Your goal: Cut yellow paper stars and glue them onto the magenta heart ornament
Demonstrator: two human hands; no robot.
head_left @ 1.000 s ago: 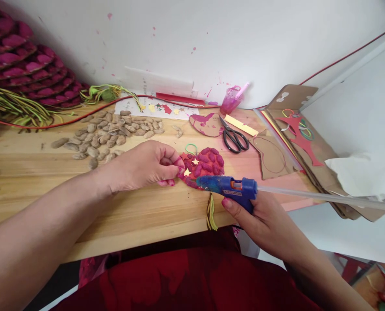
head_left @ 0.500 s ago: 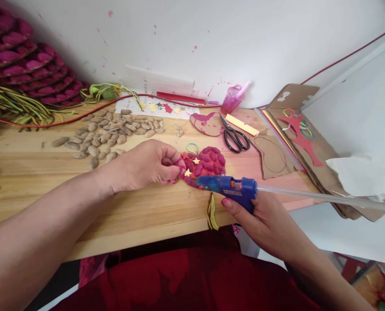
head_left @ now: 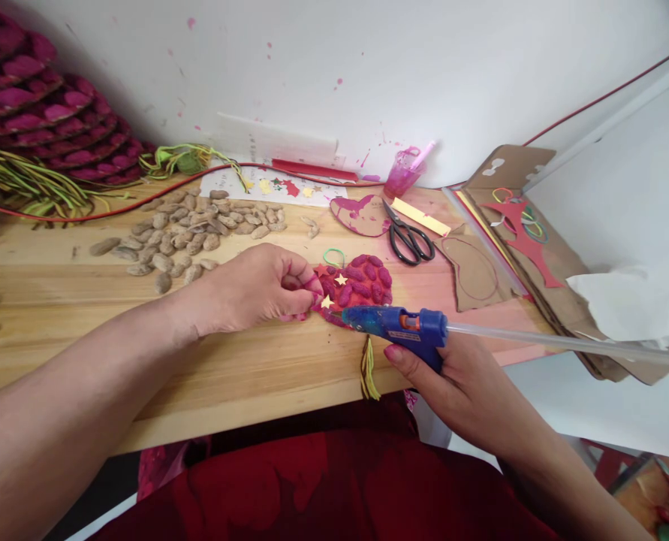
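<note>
My right hand (head_left: 452, 376) is wrapped round a blue glue gun (head_left: 390, 323) with a long clear glue stick out of its back. The gun's nozzle is at the lower left edge of a red piece (head_left: 376, 278) covered in magenta peanuts, which lies on the wooden table. Two pale yellow stars (head_left: 341, 279) are on this piece, with a green loop above and a yellow-brown tassel (head_left: 369, 368) below. My left hand (head_left: 272, 285) pinches at the piece's left edge, beside the lower star; what its fingertips hold is too small to make out.
Peanuts (head_left: 179, 233) are piled beyond my left hand. Black scissors (head_left: 410, 237), a pink cup (head_left: 405, 173) and cut cardboard (head_left: 472, 270) lie behind and right of the piece. A red cable (head_left: 199, 176) crosses the back; magenta strands (head_left: 52, 105) stand at left.
</note>
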